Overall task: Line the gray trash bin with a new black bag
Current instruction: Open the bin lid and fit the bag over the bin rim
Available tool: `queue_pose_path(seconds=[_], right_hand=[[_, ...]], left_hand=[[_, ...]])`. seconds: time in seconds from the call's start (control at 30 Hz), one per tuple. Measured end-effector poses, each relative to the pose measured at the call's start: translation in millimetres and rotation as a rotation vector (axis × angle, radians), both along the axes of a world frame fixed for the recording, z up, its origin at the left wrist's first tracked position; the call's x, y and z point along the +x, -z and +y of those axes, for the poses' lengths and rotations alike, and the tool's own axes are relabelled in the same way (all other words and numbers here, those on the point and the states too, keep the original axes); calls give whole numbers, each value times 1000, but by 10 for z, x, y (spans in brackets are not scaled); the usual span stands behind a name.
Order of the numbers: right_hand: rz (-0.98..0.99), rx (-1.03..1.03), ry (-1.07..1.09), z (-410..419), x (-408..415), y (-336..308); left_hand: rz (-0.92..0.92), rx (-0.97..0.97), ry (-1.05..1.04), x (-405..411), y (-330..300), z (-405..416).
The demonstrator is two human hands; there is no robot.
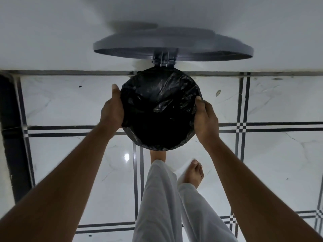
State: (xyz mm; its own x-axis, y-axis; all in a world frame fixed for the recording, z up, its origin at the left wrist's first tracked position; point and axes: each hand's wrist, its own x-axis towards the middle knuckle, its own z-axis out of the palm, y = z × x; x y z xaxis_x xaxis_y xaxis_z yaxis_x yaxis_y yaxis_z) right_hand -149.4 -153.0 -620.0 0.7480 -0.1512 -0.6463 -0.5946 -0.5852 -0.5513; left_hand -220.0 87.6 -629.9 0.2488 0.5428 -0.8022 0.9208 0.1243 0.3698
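Black bag [160, 109] is spread across the mouth of the gray bin [163, 62], which stands on the tiled floor [73, 102] with its lid [174, 48] raised. Left hand [111, 109] and right hand [206, 117] flank it, fingers gripping the bag's edge.

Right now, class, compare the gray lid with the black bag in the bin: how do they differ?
The lid is gray and smooth; the black bag is crinkled and glossy. The lid stands raised on its hinge, touched by no hand; the bag lies spread open below, held at its sides by the left hand and right hand. Both look round.
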Motion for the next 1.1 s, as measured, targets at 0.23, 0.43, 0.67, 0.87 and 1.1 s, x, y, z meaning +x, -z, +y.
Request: queue_pose_path(seconds=[0.23, 0.43, 0.67, 0.87, 1.1], right_hand=[[-115, -26, -149, 139, 75, -40], [18, -81, -165, 115, 113, 156], [65, -91, -298, 48, 104, 149], [67, -104, -282, 70, 156, 195], [4, -111, -336, 0, 102, 311]], left_hand=[[-162, 102, 177, 226, 41, -29], [-401, 722, 492, -7, -21, -362], [-153, 340, 1257, -562, 189, -989], [-408, 460, 874, -172, 459, -1144], [-20, 229, 693, 149, 925, -1207]])
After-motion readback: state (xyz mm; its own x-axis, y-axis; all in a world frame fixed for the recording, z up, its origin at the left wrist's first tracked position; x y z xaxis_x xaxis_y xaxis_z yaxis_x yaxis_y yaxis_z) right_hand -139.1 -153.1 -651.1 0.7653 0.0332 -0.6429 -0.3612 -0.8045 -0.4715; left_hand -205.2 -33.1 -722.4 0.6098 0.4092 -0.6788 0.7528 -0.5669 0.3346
